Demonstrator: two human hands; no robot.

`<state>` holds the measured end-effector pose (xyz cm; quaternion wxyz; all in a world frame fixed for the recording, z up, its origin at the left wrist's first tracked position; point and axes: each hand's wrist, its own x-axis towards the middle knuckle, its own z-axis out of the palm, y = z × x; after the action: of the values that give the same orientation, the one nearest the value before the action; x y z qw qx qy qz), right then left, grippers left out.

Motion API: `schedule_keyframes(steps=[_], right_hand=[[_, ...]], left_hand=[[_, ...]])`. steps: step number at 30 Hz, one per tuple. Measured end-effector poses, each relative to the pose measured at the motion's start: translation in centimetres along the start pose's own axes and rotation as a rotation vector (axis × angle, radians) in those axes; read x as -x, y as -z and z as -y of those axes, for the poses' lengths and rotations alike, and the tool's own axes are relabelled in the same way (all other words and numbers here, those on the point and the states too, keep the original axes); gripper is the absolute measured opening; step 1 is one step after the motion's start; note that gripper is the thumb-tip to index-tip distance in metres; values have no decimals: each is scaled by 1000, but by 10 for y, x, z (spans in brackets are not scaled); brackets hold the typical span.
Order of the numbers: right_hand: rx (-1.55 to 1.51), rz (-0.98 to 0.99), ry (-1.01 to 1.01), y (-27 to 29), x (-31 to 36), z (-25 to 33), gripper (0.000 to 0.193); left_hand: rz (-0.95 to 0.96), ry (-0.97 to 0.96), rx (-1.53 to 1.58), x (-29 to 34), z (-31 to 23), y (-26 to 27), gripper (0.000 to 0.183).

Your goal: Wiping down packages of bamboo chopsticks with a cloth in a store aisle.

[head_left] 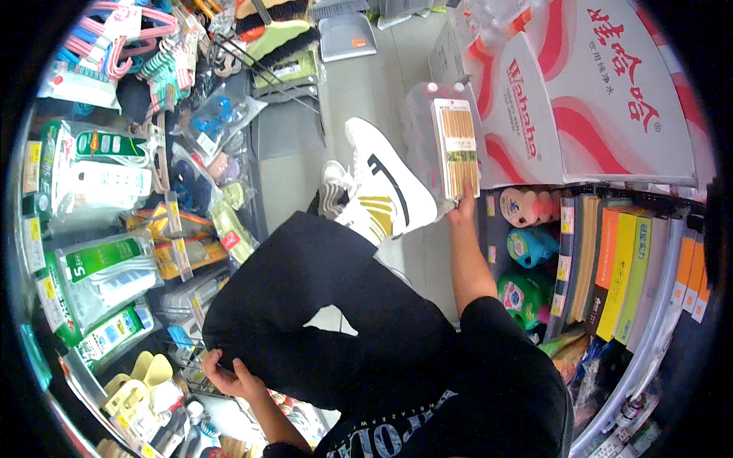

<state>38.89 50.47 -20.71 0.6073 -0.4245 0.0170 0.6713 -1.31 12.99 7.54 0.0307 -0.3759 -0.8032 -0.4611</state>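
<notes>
My right hand point(463, 208) reaches forward and grips the lower end of a flat pack of wooden chopsticks point(459, 130). The pack stands upright, with a white card at its top and a green-and-gold band across the middle. Just behind and to its left is a shrink-wrapped bundle of clear bottles point(424, 126). My left hand point(227, 377) is beside my bent knee, fingers loosely curled and apart, holding nothing. Close to it is a wire rack point(185, 353) at the shelf's edge. My white high-top shoe point(382, 183) is between the shelves.
Left shelves carry packaged power strips point(111, 263), hangers point(122, 34) and yellow scoops point(153, 370). Brushes point(282, 38) and a grey dustpan point(347, 37) are ahead. On the right are large red-and-white cartons point(611, 99), detergent bottles point(527, 298) and upright coloured boxes point(615, 275).
</notes>
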Motion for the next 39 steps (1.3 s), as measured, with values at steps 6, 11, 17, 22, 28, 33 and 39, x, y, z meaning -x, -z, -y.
schedule_keyframes(steps=[6,11,17,22,28,33,39], right_hand=[[19,0,-28,17,-10,6,39],[82,-44,-22,16,-9,7,42],[77,-4,-111,25,-8,21,45],[125,31,-181,33,3,31,49],[519,-104,-238,18,81,8,72],[181,178,-516,97,177,31,45],[336,73,-1044,250,184,-14,32]], left_hand=[[-22,1,30,1,-6,-4,31],[1,-46,27,1,-6,-3,33],[-3,-31,37,4,-15,-5,32],[-7,-39,56,7,-16,-3,30],[-51,-9,-24,1,-34,46,29],[-50,-76,-104,-6,-37,88,23],[-128,-135,-122,-4,-50,135,27]])
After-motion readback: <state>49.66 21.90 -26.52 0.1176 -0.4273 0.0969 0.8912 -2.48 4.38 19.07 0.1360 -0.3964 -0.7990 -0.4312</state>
